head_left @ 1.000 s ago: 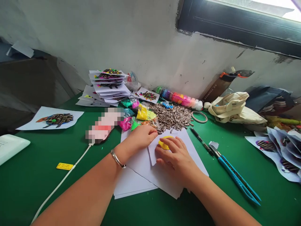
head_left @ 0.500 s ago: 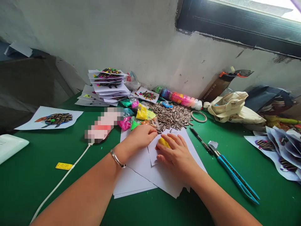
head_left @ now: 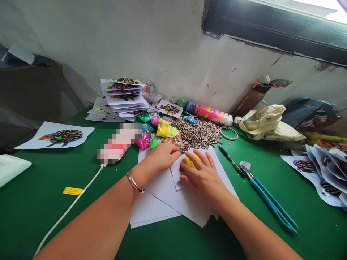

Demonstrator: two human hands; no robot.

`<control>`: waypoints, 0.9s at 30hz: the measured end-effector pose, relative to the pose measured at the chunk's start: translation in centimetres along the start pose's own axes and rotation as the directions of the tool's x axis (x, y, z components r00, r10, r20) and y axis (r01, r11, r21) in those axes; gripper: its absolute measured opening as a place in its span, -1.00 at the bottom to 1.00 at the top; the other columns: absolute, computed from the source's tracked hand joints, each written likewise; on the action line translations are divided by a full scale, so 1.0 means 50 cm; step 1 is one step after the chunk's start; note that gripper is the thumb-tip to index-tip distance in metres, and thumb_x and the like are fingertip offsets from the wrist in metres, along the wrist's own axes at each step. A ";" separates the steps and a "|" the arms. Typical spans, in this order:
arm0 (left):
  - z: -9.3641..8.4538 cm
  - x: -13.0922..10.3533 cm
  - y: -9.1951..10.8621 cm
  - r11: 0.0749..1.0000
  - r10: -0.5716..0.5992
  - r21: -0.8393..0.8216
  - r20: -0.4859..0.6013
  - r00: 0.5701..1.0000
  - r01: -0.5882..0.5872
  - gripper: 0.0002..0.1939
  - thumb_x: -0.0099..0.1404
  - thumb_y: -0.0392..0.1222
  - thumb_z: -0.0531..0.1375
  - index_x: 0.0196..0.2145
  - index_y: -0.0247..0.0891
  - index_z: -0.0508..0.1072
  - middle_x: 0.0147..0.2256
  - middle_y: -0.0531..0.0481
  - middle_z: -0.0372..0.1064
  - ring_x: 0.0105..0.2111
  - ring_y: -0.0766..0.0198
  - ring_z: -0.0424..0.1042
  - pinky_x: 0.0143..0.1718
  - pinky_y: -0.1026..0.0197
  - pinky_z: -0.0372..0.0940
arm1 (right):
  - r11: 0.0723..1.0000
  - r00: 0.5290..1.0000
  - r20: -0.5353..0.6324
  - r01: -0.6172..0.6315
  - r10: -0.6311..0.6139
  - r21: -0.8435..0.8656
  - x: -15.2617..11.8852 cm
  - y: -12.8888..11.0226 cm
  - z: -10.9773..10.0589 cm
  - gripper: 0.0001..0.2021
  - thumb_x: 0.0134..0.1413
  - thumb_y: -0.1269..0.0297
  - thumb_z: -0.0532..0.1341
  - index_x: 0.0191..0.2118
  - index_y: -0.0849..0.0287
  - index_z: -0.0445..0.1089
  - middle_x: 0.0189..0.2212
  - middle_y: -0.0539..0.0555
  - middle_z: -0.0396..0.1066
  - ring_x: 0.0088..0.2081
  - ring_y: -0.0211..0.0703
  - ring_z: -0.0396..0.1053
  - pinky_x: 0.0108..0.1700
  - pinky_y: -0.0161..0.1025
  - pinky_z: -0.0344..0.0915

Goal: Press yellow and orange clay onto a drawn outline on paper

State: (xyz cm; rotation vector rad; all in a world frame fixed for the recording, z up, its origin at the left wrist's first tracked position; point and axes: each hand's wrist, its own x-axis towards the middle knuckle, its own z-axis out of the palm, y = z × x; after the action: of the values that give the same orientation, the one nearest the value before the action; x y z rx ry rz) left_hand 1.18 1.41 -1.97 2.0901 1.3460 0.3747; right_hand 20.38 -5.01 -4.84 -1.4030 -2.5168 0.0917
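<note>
A yellow flattened patch that looks like modelling clay [head_left: 191,160] lies on a small white sheet [head_left: 176,177], on top of larger white papers [head_left: 159,213]. Over the patch my right hand [head_left: 202,177] rests with its fingers spread, touching it and covering part of it. My left hand [head_left: 164,156], a silver bangle on its wrist, is closed at the small sheet's upper left edge. Whatever its fingertips pinch is hidden. Just beyond both hands is a heap of striped sunflower seeds [head_left: 200,131].
Bags of coloured clay [head_left: 162,128] lie beyond my left hand, near a blurred pink phone [head_left: 116,146] on a white cable. A pen [head_left: 231,161], blue-handled tweezers [head_left: 271,200] and a tape ring [head_left: 229,133] lie right. Seed pictures [head_left: 126,103] are stacked at the back.
The fingers of my right hand have shifted very slightly over the yellow patch. My left hand keeps its place, and the view has drifted a little.
</note>
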 end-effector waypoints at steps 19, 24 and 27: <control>0.003 0.002 -0.006 1.000 0.020 -0.012 0.002 1.000 -0.020 -0.72 0.31 -0.19 0.04 -0.53 -0.25 0.38 -0.45 0.02 0.41 -0.39 0.24 0.33 -0.39 0.23 0.07 | 0.999 0.998 -0.061 0.005 -0.003 0.047 -0.002 0.015 0.005 -0.75 0.28 0.12 0.18 -0.02 0.01 0.51 0.21 0.18 0.31 0.27 0.26 0.14 0.24 0.40 0.03; 0.000 0.001 -0.002 1.000 0.014 -0.009 0.002 1.000 -0.014 -0.72 0.30 -0.20 0.05 -0.54 -0.25 0.38 -0.45 0.01 0.42 -0.38 0.23 0.35 -0.38 0.22 0.08 | 1.000 0.999 -0.046 -0.004 0.005 0.023 -0.003 0.015 0.002 -0.73 0.27 0.11 0.19 0.00 0.00 0.50 0.24 0.20 0.28 0.28 0.29 0.12 0.23 0.43 0.03; 0.001 0.001 -0.002 1.000 0.011 -0.007 0.000 1.000 -0.011 -0.72 0.30 -0.20 0.05 -0.53 -0.25 0.40 -0.44 0.00 0.43 -0.38 0.23 0.35 -0.38 0.22 0.09 | 1.000 1.000 0.007 0.022 -0.022 -0.011 0.000 0.004 -0.001 -0.71 0.26 0.09 0.20 0.03 -0.03 0.48 0.25 0.16 0.27 0.31 0.31 0.08 0.25 0.47 -0.06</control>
State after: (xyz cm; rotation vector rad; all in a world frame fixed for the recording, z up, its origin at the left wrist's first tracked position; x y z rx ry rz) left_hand 1.16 1.49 -2.06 2.0930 1.3321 0.3835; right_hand 20.55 -4.92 -4.86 -1.3816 -2.5415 0.0792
